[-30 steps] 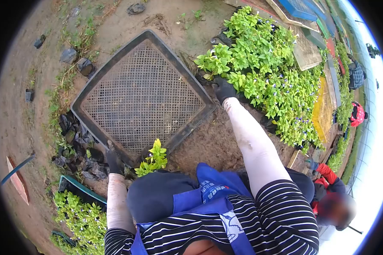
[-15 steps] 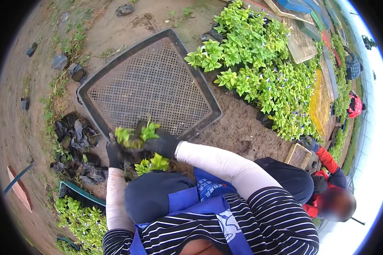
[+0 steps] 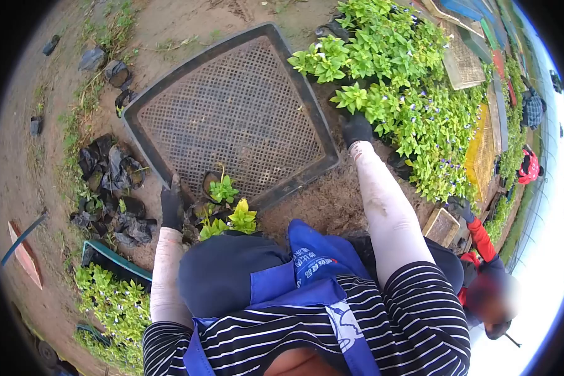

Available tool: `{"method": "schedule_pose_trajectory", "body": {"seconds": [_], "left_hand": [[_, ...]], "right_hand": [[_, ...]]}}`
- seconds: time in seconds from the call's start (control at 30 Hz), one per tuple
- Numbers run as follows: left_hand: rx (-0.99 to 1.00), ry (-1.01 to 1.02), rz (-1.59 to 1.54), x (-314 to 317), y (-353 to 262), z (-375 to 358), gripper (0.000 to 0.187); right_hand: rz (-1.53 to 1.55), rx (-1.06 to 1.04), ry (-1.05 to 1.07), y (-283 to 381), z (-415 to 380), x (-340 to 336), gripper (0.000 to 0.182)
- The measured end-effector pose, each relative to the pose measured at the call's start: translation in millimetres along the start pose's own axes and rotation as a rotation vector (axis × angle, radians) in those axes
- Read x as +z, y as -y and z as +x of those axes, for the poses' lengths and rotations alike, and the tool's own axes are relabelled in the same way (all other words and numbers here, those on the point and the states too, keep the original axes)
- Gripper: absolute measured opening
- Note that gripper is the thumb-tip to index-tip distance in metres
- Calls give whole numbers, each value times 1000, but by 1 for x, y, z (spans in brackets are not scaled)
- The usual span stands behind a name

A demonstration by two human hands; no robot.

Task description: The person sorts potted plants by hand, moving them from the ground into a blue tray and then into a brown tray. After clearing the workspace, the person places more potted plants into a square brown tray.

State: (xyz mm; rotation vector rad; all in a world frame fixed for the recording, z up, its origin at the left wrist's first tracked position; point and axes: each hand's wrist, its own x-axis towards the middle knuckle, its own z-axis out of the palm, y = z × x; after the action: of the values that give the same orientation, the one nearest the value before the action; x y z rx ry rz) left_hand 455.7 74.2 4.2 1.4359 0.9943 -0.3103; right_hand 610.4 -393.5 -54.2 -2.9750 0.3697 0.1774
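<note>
A black mesh-bottomed plastic crate [image 3: 232,119] lies on the soil in front of me. My left hand [image 3: 172,207], in a dark glove, is closed on the rim at its near left corner. Inside the near corner is a small plant [image 3: 222,189] with green leaves, its dark pot tilted. More yellow-green leaves [image 3: 242,216] show just outside the crate, near my knee. My right hand [image 3: 357,130], also gloved, reaches past the crate's right side to the edge of a dense block of flowering plants [image 3: 413,106]. Leaves hide its fingertips.
Crumpled black plastic pots [image 3: 122,172] litter the ground at left. A green-edged crate [image 3: 116,263] stands beside more plants at lower left. A yellow crate [image 3: 480,153] and a small tray [image 3: 440,227] are at right, near a co-worker in red sleeves [image 3: 482,241].
My right hand has left the small plant, which now sits in the crate's near corner, and moved right and forward to the plant block. My left hand stays at the crate's corner.
</note>
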Motion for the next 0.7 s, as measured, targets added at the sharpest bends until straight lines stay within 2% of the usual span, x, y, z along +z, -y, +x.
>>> {"method": "schedule_pose_trajectory", "body": {"seconds": [0.03, 0.1, 0.17, 0.2, 0.23, 0.3, 0.4, 0.43, 0.47, 0.5, 0.53, 0.57, 0.6, 0.63, 0.7], "left_hand": [[41, -53, 14, 3, 0, -2, 34], [130, -136, 41, 6, 6, 1, 35], [81, -86, 35, -2, 15, 9, 38], [55, -54, 28, -5, 19, 15, 39], [21, -19, 12, -9, 21, 19, 41], [-53, 45, -11, -18, 25, 23, 44], [-48, 14, -18, -13, 20, 23, 48], [-17, 18, -12, -10, 16, 23, 49], [15, 22, -7, -4, 12, 21, 50], [46, 27, -4, 0, 9, 21, 51], [25, 59, 25, -9, 22, 34, 52], [36, 68, -138, -6, 30, 36, 52], [49, 80, -302, -5, 35, 38, 52], [64, 101, -467, 0, 39, 42, 53], [-161, 273, -438, -29, 64, 55, 55]], "right_hand": [[-52, 104, 42, 4, 6, 3, 39], [151, 56, -58, 11, 11, -13, 31], [149, -78, -106, -3, 27, -7, 31], [332, -76, -137, -5, 25, -15, 31], [446, -42, -78, -11, 30, -10, 26], [531, -150, -238, 36, 4, -62, 21], [635, -308, -205, 113, -17, -98, 21], [675, -519, -383, 136, -15, -82, 21], [535, -604, -384, 154, -18, -58, 22], [37, -800, -405, 172, -32, -40, 28], [453, -806, -411, 219, -44, -54, 22], [610, -885, -290, 236, -64, -28, 21], [661, -852, 157, 248, -95, -7, 21], [616, -1026, 266, 258, -130, 2, 23], [542, -1232, 329, 267, -181, 15, 26]]}}
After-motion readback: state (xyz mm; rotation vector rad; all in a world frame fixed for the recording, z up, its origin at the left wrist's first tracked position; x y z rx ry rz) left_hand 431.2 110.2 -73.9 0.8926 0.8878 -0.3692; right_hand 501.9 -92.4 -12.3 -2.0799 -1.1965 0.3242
